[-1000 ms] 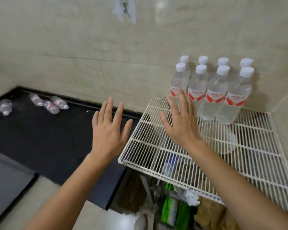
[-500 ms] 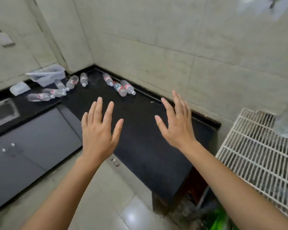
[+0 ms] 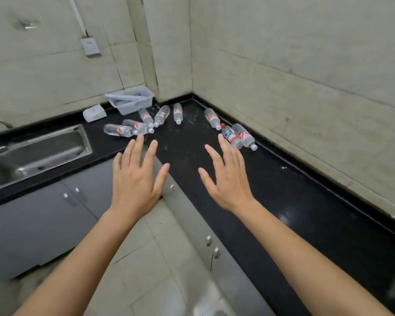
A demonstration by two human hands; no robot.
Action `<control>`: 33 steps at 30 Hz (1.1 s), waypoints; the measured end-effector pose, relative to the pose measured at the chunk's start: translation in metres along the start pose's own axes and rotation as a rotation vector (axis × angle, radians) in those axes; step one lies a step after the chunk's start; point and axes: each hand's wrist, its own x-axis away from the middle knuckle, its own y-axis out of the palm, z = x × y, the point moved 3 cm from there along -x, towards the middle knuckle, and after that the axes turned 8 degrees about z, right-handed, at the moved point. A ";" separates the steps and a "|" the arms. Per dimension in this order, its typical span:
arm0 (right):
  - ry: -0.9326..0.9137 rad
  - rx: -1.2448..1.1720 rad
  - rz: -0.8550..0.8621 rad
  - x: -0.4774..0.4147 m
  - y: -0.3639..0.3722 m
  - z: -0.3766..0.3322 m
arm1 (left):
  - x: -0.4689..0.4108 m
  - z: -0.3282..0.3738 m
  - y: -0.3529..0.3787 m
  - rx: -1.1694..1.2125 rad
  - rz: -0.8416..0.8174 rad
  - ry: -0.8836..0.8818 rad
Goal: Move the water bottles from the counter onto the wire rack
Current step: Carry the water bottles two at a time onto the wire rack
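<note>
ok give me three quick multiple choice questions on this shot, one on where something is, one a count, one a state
1. Where is the plastic basket?
A) in the sink
B) on the counter, just behind the bottles
C) on the floor

2. How many water bottles lie on the counter?
A) four
B) eight
C) twelve

3. What are the left hand and right hand doing?
A) both open, holding nothing
B) each gripping a bottle
C) both pressed flat on the floor

Answers:
1 B, the basket sits on the black top next to the bottles.
2 B, five lie in the left cluster and three further right.
3 A, the fingers are spread with nothing in them.
</note>
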 end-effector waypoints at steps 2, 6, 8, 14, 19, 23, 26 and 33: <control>-0.002 -0.008 -0.009 -0.022 0.032 0.007 | -0.015 -0.021 0.023 -0.023 -0.027 -0.001; -0.012 -0.006 -0.036 -0.074 0.103 0.026 | -0.063 -0.066 0.079 -0.068 -0.081 0.016; -0.017 0.005 -0.073 -0.103 0.144 0.040 | -0.094 -0.089 0.112 -0.086 -0.113 0.015; 0.053 0.034 -0.237 -0.201 0.251 0.077 | -0.184 -0.158 0.198 -0.158 -0.297 -0.024; 0.084 -0.020 -0.360 -0.260 0.333 0.075 | -0.217 -0.224 0.247 -0.199 -0.376 -0.115; 0.104 -0.068 -0.515 -0.289 0.403 0.063 | -0.236 -0.285 0.285 -0.214 -0.427 -0.164; 0.210 -0.097 -0.590 -0.307 0.455 0.057 | -0.251 -0.337 0.326 -0.212 -0.493 -0.197; 0.530 -0.090 -0.808 -0.356 0.580 0.050 | -0.299 -0.457 0.431 -0.134 -0.754 -0.141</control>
